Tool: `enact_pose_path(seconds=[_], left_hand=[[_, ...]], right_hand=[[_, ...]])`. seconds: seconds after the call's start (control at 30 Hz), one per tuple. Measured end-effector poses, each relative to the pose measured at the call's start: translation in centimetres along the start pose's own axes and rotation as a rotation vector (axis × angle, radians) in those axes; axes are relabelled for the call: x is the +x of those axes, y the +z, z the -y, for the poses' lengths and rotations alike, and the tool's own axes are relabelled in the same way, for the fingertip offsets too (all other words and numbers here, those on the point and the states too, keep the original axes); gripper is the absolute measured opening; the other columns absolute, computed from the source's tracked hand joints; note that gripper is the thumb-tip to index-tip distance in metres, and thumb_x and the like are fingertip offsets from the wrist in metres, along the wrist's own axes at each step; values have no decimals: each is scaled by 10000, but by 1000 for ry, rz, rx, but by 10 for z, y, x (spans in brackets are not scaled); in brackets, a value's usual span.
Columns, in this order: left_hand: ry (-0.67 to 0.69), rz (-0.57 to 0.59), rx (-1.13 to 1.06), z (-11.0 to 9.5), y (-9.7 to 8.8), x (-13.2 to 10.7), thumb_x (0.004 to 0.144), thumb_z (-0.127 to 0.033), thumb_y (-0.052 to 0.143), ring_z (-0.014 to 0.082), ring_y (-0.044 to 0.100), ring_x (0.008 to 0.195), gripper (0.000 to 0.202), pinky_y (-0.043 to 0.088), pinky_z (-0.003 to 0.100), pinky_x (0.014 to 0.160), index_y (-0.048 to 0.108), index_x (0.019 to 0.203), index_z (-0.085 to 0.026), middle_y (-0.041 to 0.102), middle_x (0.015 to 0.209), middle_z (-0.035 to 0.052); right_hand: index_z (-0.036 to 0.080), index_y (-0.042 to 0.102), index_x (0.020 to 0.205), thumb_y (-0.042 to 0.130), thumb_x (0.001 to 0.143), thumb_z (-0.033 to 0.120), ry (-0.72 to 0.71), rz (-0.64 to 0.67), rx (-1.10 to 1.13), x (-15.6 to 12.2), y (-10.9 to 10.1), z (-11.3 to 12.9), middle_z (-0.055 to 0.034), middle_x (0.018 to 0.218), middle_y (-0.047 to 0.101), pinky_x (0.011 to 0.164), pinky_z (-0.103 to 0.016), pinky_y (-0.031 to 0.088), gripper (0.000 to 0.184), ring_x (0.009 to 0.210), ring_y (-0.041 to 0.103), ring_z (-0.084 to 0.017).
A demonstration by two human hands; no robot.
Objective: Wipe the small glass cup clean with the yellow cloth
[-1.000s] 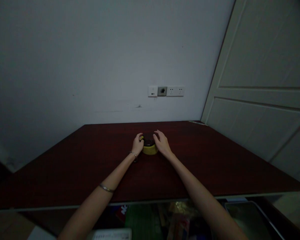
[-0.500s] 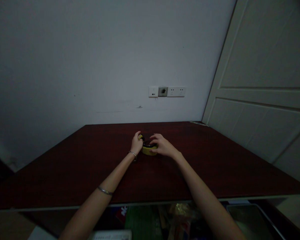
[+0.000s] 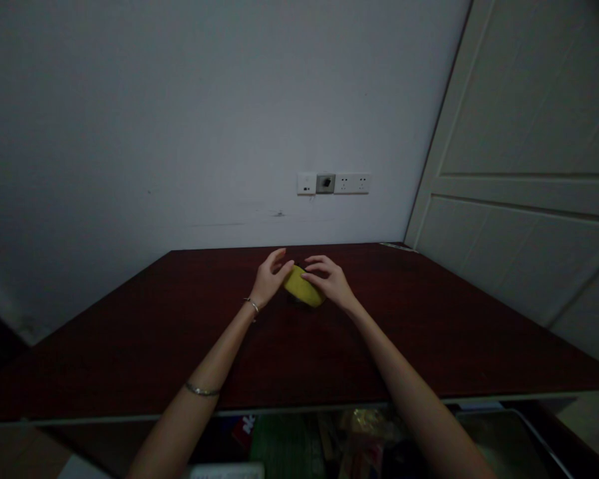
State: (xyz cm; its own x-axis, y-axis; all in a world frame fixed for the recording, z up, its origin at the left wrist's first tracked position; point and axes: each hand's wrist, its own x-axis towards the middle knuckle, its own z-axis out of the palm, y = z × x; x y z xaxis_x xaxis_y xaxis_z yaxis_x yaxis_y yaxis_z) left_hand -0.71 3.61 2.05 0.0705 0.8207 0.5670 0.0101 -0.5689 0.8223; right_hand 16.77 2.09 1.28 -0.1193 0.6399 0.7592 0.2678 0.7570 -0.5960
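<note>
A rounded yellow thing with black parts (image 3: 303, 286) is at the middle of the dark red tabletop, tilted down to the right; its exact kind I cannot make out. My left hand (image 3: 270, 276) is at its upper left end, with the thumb against its edge and the fingers curved behind. From the right, my right hand (image 3: 330, 279) grips it, thumb across the yellow face and fingers bent over the far side. Most of the black part is hidden behind the yellow face. A bracelet circles my left wrist, and another band sits higher on that forearm.
The dark red tabletop (image 3: 180, 332) reaches back to a pale wall with sockets (image 3: 351, 183). A white panelled door (image 3: 529, 146) stands at the right. Below the front edge, an open space holds a green item (image 3: 285, 446), packets and a framed panel (image 3: 504, 439).
The yellow and black thing has turned, so its yellow face now shows instead of its dark inner side. My left hand has shifted left and its fingers have loosened; my right hand moved slightly up.
</note>
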Motion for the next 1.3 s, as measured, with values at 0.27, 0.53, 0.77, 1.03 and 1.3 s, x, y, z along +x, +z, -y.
enact_pose_path(seconds=[0.27,0.53,0.77,1.03,1.3], left_hand=[[60,123,213,-12,13,-16,520,-299,780,285,473,1140,677,289,390,1023,553,1146,-177,561,1195,116],[-34,224,52,0,22,-13,726,-311,610,225,601,895,352,478,340,796,593,1036,-146,646,989,88],[-138,161,-140,3,19,-10,706,-349,636,224,622,829,351,505,346,738,618,979,-130,667,955,87],[-186,154,2,20,2,1,629,-366,707,238,611,915,465,472,395,850,599,1011,-125,664,954,108],[-311,441,397,51,-14,-1,481,-439,783,308,364,1255,1002,273,415,1056,336,1316,-111,356,1373,205]], right_hand=[[206,672,740,664,674,375,66,-299,141,5,-6,-2,-61,973,563,795,-330,481,181,948,559,-193],[202,638,887,704,634,340,74,-358,128,4,0,-2,-85,1098,542,896,-348,439,296,1060,517,-211],[180,559,1122,744,561,318,361,-8,321,4,-4,-6,-106,1080,626,777,-361,509,606,889,625,-211],[126,645,945,741,531,321,401,-91,195,7,-16,-15,-92,903,684,719,-350,508,469,771,626,-199],[109,620,890,661,577,363,443,-374,40,9,-35,-36,-85,841,660,668,-319,480,405,745,599,-205]])
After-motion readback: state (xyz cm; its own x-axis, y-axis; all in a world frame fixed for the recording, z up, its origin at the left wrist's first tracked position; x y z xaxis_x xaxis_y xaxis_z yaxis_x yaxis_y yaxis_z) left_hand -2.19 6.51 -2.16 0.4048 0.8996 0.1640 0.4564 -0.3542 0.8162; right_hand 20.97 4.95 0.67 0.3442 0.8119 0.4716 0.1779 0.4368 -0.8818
